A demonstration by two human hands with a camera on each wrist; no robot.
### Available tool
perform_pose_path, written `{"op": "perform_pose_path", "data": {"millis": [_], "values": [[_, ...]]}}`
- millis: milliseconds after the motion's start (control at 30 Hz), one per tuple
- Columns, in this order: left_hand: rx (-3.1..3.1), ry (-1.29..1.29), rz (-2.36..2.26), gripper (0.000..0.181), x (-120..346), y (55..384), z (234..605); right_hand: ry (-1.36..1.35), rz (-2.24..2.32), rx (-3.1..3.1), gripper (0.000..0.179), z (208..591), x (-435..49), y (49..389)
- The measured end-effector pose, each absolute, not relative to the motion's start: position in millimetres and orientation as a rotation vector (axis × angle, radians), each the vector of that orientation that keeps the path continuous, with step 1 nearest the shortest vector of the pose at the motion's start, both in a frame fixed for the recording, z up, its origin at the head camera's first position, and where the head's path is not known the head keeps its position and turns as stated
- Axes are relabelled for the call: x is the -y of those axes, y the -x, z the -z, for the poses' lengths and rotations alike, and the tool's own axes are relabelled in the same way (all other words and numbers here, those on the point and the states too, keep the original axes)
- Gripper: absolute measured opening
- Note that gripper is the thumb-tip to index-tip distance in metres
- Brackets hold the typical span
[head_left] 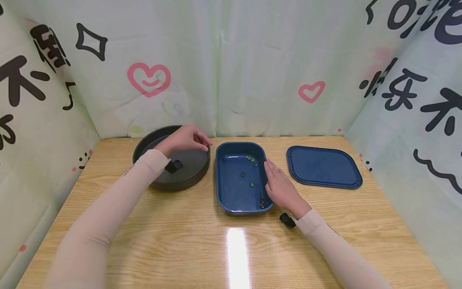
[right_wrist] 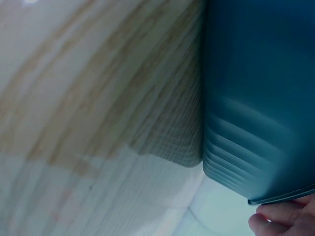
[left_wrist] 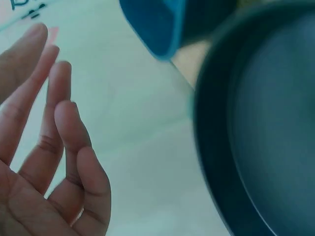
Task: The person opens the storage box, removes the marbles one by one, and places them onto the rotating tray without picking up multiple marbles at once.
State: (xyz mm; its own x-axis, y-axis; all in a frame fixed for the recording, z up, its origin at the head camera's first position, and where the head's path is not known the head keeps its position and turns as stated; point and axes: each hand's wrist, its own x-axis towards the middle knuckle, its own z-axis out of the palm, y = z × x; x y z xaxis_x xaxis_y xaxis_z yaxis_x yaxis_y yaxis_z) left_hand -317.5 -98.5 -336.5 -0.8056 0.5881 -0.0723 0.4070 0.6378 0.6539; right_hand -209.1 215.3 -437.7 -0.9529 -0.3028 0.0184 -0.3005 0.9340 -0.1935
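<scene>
My left hand (head_left: 185,139) hovers over the right rim of a round dark grey pan (head_left: 184,182), thumb near the fingertips. In the left wrist view, nothing shows between its loosely bent fingers (left_wrist: 56,142). To the pan's right stands a deep blue rectangular box (head_left: 232,192). Several small glass marbles, including a greenish one (head_left: 252,184) and a brownish one (head_left: 262,205), lie on its floor. Along the box's right wall rests my right hand (head_left: 283,190), fingers straight. The right wrist view shows its fingers (right_wrist: 280,216) at the box's rim.
A flat blue lid (head_left: 323,166) with rounded corners lies on the wooden table (head_left: 180,245), right of the box. A printed pale curtain (head_left: 252,80) hangs behind the table and along both sides. Both wrists carry small black cameras.
</scene>
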Motion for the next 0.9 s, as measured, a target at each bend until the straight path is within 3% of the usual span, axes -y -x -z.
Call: {"op": "perform_pose_path", "data": {"millis": [433, 900], "values": [[-2.595, -0.654, -0.948, 0.024, 169.8, 331.5, 370.7, 0.481, 0.308, -3.068, 0.06, 436.0, -215.2, 207.6], [-2.504, -0.694, -0.825, 0.021, 195.2, 342.1, 402.3, 0.501, 0.308, -3.089, 0.058, 437.5, -215.0, 208.3]]}}
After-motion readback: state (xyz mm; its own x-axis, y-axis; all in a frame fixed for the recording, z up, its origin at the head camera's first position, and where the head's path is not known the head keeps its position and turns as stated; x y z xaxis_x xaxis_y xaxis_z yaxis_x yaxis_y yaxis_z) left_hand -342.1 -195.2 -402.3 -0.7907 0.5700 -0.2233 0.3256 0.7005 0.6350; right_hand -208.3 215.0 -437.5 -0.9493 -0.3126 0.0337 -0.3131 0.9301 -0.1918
